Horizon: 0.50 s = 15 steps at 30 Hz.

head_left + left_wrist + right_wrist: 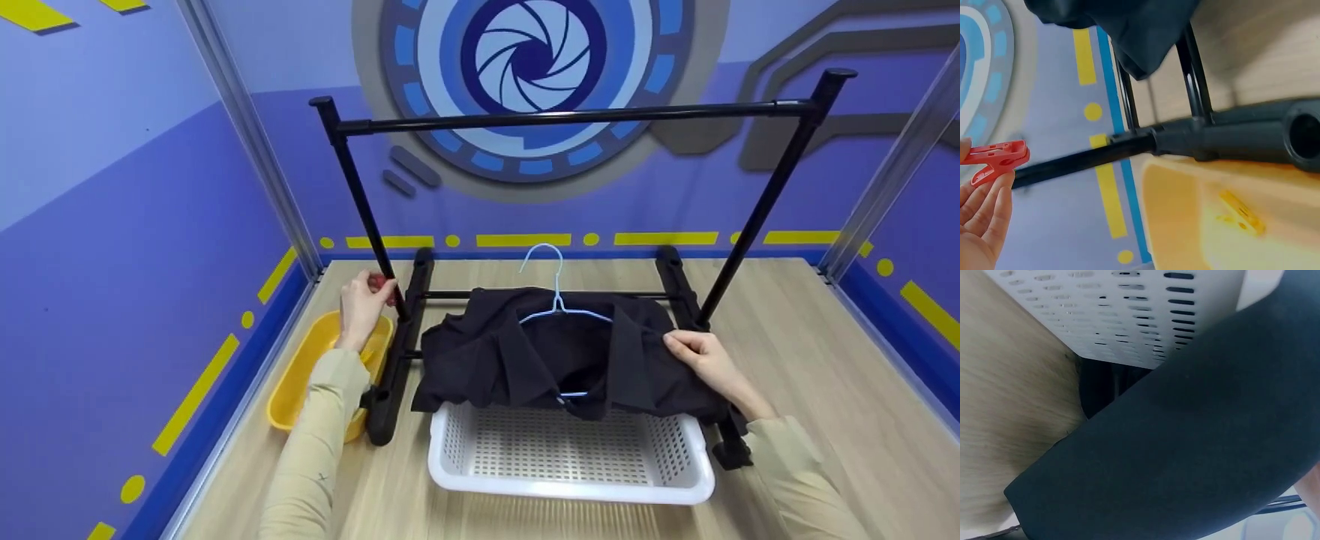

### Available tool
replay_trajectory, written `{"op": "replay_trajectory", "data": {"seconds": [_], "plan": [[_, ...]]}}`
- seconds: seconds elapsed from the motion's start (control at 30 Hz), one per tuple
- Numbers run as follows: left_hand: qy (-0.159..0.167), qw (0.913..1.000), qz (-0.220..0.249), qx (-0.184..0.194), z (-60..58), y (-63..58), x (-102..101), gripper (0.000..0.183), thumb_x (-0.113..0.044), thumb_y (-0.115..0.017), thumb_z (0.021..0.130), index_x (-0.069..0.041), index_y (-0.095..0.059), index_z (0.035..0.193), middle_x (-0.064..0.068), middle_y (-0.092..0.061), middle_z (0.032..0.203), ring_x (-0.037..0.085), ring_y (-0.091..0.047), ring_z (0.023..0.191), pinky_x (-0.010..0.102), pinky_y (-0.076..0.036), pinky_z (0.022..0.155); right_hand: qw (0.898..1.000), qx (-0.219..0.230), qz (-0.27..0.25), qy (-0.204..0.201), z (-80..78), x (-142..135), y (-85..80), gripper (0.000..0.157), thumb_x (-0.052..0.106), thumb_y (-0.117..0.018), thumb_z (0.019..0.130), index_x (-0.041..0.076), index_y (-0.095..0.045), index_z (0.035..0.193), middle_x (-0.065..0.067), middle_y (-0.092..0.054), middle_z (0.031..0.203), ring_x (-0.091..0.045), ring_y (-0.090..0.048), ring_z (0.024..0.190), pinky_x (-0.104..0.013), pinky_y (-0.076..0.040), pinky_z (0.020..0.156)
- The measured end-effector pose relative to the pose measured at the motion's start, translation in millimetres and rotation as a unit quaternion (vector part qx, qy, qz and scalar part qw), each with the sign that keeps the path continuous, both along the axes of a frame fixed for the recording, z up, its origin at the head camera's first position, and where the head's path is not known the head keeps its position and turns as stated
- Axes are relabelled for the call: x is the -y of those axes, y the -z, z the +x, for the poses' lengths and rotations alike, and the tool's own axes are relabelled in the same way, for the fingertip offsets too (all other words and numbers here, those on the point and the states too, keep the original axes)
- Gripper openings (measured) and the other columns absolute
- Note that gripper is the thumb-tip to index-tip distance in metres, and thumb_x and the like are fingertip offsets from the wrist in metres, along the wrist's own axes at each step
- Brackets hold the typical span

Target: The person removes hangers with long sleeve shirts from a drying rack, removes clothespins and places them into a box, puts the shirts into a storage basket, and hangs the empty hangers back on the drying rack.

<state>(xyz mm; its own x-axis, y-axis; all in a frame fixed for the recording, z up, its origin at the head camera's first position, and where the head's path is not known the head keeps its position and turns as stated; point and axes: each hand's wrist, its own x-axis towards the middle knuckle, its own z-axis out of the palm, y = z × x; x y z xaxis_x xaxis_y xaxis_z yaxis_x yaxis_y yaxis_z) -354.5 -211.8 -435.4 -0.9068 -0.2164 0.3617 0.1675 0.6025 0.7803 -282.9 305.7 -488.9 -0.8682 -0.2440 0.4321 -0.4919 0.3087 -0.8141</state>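
Observation:
My left hand [361, 307] pinches a red clothespin [1004, 156] beside the left post of the black rack, above the yellow bin [289, 382]. A black collared shirt [480, 364] hangs on a light blue hanger [559, 279], draped over the back of the white basket. The hanger's hook stands up free of the rack's top bar. At the shirt's right shoulder, my right hand [709, 364] pinches the fabric between thumb and fingers. In the right wrist view the dark cloth [1185, 433] hides nearly all of that hand.
The black garment rack [570, 117] frames the work, its feet on the wooden table [817, 390]. The white perforated basket [570, 489] sits in front, between the feet. One yellow clothespin [1243, 214] lies in the bin. Blue-purple panels [135, 247] enclose the back and sides.

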Motion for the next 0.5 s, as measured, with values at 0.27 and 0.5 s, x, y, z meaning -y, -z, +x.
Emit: {"op": "replay_trajectory", "data": {"seconds": [0.27, 0.5], "plan": [[-0.029, 0.9985, -0.026, 0.039, 1.0, 16.0, 24, 0.02, -0.019, -0.069, 0.096, -0.002, -0.06, 0.09, 0.018, -0.071, 0.075, 0.014, -0.062, 0.06, 0.02, -0.04, 0.061, 1.0, 0.001, -0.006, -0.014, 0.0, 0, -0.4, 0.021, -0.011, -0.05, 0.099, -0.008, -0.063, 0.082, 0.018, -0.057, 0.075, 0.002, -0.048, 0.065, -0.021, -0.037, 0.059], [-0.051, 0.9933, -0.086, 0.059, 1.3, 27.7, 39, 0.023, -0.02, -0.069, 0.096, -0.003, -0.058, 0.086, 0.013, -0.067, 0.069, 0.023, -0.063, 0.062, 0.026, -0.04, 0.059, 1.0, -0.005, -0.001, -0.004, -0.3, 0, 0.4, 0.02, -0.013, -0.051, 0.098, -0.009, -0.064, 0.082, 0.02, -0.06, 0.078, 0.003, -0.05, 0.068, -0.016, -0.039, 0.062]]}}
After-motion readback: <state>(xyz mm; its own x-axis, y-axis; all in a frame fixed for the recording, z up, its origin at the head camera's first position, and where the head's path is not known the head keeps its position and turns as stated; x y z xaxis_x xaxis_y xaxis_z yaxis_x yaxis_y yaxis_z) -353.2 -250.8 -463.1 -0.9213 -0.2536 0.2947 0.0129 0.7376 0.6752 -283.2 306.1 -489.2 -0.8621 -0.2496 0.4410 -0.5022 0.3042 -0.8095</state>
